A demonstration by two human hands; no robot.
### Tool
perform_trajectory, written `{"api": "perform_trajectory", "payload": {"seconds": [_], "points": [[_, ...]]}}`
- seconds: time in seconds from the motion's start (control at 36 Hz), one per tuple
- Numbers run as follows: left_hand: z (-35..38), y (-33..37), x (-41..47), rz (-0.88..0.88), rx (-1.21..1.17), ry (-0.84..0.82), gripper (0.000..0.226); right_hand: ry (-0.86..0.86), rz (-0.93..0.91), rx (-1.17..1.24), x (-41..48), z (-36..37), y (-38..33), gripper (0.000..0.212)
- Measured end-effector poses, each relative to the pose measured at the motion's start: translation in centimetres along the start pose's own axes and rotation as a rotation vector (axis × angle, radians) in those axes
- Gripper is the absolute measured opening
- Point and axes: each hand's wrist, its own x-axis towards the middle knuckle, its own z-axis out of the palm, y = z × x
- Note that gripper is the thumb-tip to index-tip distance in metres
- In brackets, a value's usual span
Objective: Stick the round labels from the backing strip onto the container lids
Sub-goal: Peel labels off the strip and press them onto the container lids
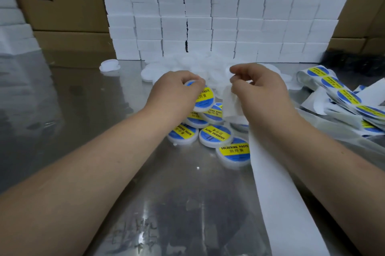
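My left hand (177, 91) grips a white round lid (205, 97) that bears a blue and yellow round label, held just above a cluster of several labelled lids (214, 136). My right hand (258, 87) pinches the white backing strip (277, 182) near its top; the bare strip hangs down under my wrist and runs toward the front edge. Behind both hands lies a pile of plain white lids (198, 64). The strip part under my right palm is hidden.
Strips of unused blue and yellow labels (341, 95) lie heaped at the right on the shiny metal table (83, 99). A wall of stacked white boxes (218, 12) stands at the back, cardboard cartons (60, 5) left and right. Two loose white lids (110, 65) sit at the back left.
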Motion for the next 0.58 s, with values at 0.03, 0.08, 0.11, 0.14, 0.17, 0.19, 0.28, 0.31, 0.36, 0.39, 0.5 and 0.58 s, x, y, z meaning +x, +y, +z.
{"api": "perform_trajectory", "payload": {"seconds": [0.03, 0.08, 0.11, 0.14, 0.17, 0.19, 0.28, 0.31, 0.36, 0.39, 0.5, 0.58], "points": [[0.2, 0.0, 0.0, -0.014, 0.04, -0.024, 0.026, 0.013, 0.01, 0.027, 0.0, 0.0, 0.0, 0.029], [0.3, 0.0, -0.1, -0.029, 0.121, -0.069, 0.031, 0.044, 0.015, 0.064, 0.0, 0.1, -0.1, 0.031], [0.2, 0.1, -0.1, -0.033, 0.155, -0.087, 0.033, 0.06, 0.013, 0.075, 0.0, 0.2, -0.1, 0.031], [0.2, 0.1, -0.1, -0.04, 0.184, -0.105, 0.034, 0.075, 0.012, 0.086, 0.1, 0.1, -0.2, 0.03], [0.1, 0.1, 0.0, -0.05, 0.209, -0.121, 0.034, 0.087, 0.013, 0.099, 0.1, 0.0, -0.2, 0.03], [0.1, 0.1, -0.1, -0.061, 0.236, -0.134, 0.032, 0.098, 0.018, 0.114, 0.2, -0.2, -0.3, 0.031], [0.3, 0.1, -0.2, -0.056, 0.389, -0.143, 0.029, 0.12, 0.025, 0.174, 0.4, -0.5, -0.4, 0.034], [0.3, 0.1, -0.3, -0.047, 0.44, -0.142, 0.028, 0.118, 0.027, 0.197, 0.4, -0.5, -0.4, 0.035], [0.2, 0.1, -0.4, -0.038, 0.485, -0.142, 0.022, 0.115, 0.033, 0.22, 0.4, -0.5, -0.5, 0.036], [0.1, 0.0, -0.3, -0.024, 0.516, -0.139, 0.02, 0.117, 0.033, 0.229, 0.4, -0.4, -0.5, 0.037], [-0.1, 0.1, -0.3, 0.08, 0.573, -0.048, 0.028, 0.145, 0.034, 0.298, 0.3, -0.5, -0.6, 0.035], [-0.1, 1.0, -0.7, 0.118, 0.258, 0.025, 0.012, 0.137, 0.055, 0.299, 0.3, -0.4, -0.5, 0.032]]}}
